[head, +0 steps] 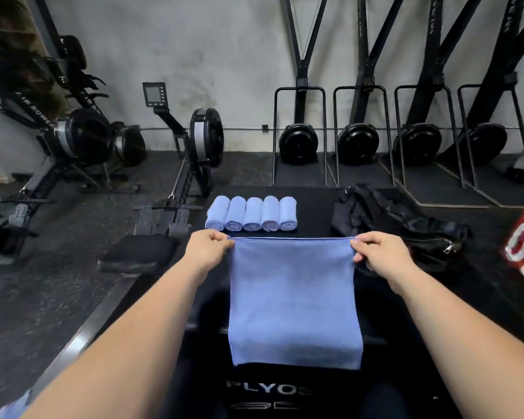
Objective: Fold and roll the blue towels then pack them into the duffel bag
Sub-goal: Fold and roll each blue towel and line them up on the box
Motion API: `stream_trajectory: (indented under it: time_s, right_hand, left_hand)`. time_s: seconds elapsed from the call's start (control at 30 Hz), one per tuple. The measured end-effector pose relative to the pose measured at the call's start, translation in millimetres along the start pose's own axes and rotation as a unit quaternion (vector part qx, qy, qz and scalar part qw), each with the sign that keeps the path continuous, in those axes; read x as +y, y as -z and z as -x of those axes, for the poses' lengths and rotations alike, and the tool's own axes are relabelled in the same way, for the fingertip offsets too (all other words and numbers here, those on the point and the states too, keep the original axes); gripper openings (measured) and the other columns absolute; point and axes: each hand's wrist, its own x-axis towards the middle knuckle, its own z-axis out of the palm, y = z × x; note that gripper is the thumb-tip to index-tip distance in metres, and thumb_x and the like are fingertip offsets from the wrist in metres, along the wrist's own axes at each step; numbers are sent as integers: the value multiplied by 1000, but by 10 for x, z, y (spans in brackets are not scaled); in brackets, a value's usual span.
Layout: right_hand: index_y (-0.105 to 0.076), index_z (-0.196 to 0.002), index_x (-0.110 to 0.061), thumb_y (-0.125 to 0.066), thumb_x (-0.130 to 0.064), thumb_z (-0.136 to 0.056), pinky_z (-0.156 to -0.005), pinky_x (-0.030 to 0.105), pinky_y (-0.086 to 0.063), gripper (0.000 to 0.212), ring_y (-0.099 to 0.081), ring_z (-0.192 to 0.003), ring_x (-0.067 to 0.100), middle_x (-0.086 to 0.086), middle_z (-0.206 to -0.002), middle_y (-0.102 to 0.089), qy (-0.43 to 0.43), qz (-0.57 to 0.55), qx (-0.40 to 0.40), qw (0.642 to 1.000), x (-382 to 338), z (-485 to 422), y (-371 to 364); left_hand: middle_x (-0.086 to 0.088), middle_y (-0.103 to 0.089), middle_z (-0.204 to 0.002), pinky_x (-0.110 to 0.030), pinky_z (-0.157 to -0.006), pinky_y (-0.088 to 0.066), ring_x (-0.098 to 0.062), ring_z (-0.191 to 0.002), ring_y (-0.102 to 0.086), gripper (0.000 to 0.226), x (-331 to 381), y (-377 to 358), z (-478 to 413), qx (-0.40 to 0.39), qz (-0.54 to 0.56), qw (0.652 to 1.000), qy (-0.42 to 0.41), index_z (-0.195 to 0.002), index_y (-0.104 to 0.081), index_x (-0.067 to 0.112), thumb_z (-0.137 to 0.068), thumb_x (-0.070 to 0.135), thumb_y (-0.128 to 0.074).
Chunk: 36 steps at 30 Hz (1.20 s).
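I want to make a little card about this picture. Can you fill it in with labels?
Towel: blue, not rolled
Left hand: pinches its far left corner
Right hand: pinches its far right corner
Rolled towels: five, in a row behind it
Bag: black, right of the rolls

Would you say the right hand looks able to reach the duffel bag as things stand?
Probably yes: the duffel bag lies just beside the right hand with nothing between, though that hand pinches a corner of the blue towel.
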Motion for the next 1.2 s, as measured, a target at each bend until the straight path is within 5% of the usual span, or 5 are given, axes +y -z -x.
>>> stream_trajectory:
  time_s: [0.1,0.37,0.57,0.77,1.2]
  right_hand:
    - [-72,-101,-13,-69,-18,-99,-55,29,-47,6,-65,-54,20,5,-78,-79,-29,-42,30,998,196,-55,-213]
    - [-68,-115,-17,-66,-11,-98,-90,48,-61,17,-77,-99,23,-1,-102,-79,-47,-117,27,992,338,-387,-603]
    - [-23,-165,-18,-58,-40,-104,-123,38,-32,74,-41,-150,22,-1,-165,-38,-14,159,-115,981,632,-331,-998]
    - [-8,-167,-29,-18,-73,-102,-131,41,-1,79,12,-161,21,-1,-176,7,92,467,-113,872,1004,-2,-1368]
    - [-12,-166,-35,-15,-76,-99,-131,41,-2,79,10,-161,20,-2,-176,6,101,499,-74,857,970,-434,-1425]
  left_hand:
    - [-5,-72,-62,-27,-55,-54,-18,-49,-60,4,-133,-233,-69,27,74,996,46,-88,-69,2,-91,1,-69]
    - [-3,-80,-106,-44,-92,-60,-32,-91,-79,21,-207,-602,-389,25,152,988,29,-115,-60,13,-95,7,-63]
    - [1,-50,-157,-39,-118,-40,-21,-141,-52,67,-592,-977,-231,-94,-146,983,-58,-159,-34,18,-101,34,-63]
    - [-5,13,-175,-41,-131,7,-19,-161,17,80,-1057,-1271,-19,-132,-468,859,-160,-168,-6,14,-106,64,-20]
    - [-3,13,-175,-46,-130,5,-18,-160,19,84,-1011,-1413,-463,-124,-498,841,-171,-168,-4,20,-102,70,-10]
